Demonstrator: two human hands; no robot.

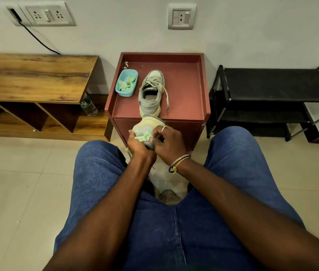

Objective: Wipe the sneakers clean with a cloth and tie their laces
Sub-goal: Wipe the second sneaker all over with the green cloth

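Observation:
A grey and pale yellow sneaker is held in the air over my knees, just in front of the maroon side table. My left hand holds a crumpled green cloth against the shoe's side. My right hand, with a ring on one finger, grips the same sneaker from the right. One of its laces hangs below my left hand. The second sneaker stands on the table, toe toward the wall, laces loose and trailing to the right.
A blue plastic tub holding more green cloths sits left of the second sneaker. A wooden bench stands to the left with a water bottle beside it. A black shoe rack stands to the right. Tiled floor lies around my legs.

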